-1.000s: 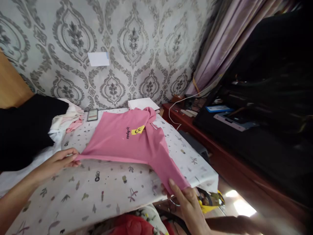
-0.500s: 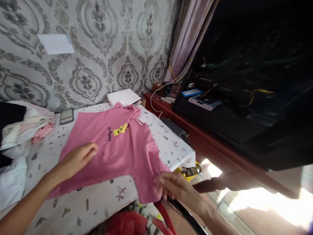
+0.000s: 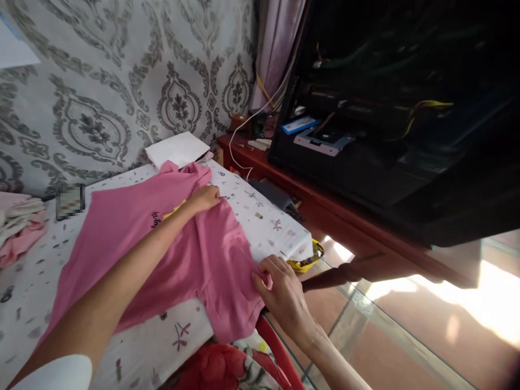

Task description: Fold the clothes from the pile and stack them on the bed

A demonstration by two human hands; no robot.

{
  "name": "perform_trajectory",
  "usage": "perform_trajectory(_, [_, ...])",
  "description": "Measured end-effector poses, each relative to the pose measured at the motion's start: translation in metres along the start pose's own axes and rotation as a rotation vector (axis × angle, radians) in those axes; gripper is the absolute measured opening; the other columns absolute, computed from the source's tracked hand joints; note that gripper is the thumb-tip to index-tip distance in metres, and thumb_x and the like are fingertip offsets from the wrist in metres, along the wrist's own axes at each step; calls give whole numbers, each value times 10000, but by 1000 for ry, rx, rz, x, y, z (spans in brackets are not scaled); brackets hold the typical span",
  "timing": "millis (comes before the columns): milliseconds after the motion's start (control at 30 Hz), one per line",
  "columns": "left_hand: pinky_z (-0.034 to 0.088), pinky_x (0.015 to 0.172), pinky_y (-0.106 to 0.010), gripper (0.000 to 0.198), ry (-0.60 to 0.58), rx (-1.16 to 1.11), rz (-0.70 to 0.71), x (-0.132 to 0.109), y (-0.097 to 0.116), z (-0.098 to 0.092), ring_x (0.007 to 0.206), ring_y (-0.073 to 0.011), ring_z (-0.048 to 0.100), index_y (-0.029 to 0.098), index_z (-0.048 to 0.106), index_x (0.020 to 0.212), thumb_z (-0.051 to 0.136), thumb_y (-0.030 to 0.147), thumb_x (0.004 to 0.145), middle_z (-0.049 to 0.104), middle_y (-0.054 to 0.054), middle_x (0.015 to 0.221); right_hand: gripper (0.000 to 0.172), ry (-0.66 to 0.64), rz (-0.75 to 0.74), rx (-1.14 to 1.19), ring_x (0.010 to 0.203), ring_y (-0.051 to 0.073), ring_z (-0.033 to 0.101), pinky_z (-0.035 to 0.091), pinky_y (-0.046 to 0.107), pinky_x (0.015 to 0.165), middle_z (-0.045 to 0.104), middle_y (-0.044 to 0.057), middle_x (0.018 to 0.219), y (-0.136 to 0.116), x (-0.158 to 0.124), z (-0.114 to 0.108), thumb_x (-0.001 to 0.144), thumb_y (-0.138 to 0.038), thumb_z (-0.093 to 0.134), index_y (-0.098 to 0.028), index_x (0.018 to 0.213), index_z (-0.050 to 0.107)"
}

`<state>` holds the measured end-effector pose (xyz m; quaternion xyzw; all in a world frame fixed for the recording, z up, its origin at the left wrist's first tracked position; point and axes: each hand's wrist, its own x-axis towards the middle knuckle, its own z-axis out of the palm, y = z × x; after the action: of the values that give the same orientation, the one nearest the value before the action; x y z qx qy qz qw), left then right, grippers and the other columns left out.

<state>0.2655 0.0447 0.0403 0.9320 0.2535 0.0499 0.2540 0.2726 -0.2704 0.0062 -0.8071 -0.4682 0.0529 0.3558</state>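
Note:
A pink T-shirt (image 3: 122,238) with a yellow smiley patch and dark lettering lies spread on a white patterned table cover (image 3: 268,227). My left hand (image 3: 206,197) reaches across the shirt, fingers curled, and pinches the cloth near its right shoulder. My right hand (image 3: 280,290) is closed on the edge of the shirt's sleeve at the table's near right corner. The sleeve hangs over the table edge below that hand.
A white flat box (image 3: 176,149) sits at the back by the patterned wall. Folded pale and pink clothes (image 3: 18,227) lie at the left. A red-brown cabinet (image 3: 325,216) with dark shelving stands to the right. A yellow packet (image 3: 304,262) shows under the table corner.
My left hand moved from the shirt's middle up to its right shoulder and closed on the cloth. My right hand went from hovering to gripping the sleeve edge. The view swung right.

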Motion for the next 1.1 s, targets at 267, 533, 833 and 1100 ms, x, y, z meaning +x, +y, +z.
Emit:
perform_trajectory(267, [459,613,-250,96,6,-196,-38,4,19,6,591,-137,624,184,540,812,487,118,857,609,1,624,386,133,367,493,524,117,382,298,242,483,490,-29,591,10,-35,-17,883,-565,571,-222,719,506])
perform_trajectory(533, [470,842,-341,98,304,-23,325,-59,15,18,890,-190,575,207,528,902,442,161,917,609,-51,953,473,60,611,815,501,127,465,337,227,453,568,-17,625,25,-51,6,739,-657,716,-211,851,610])
perform_trajectory(833, [481,974,-425,162,192,66,353,-151,12,45,1081,-241,566,210,560,1088,431,238,994,601,-90,1124,382,-7,455,530,533,162,532,402,262,500,630,17,640,38,-58,-10,832,-566,644,-196,893,719])
perform_trajectory(1100, [479,1061,-478,252,240,184,456,-159,11,60,1208,-271,550,174,574,1213,458,232,997,589,-133,1295,309,-106,-54,-165,976,252,632,470,346,869,687,124,1034,14,106,-16,958,-380,492,-175,1057,701])
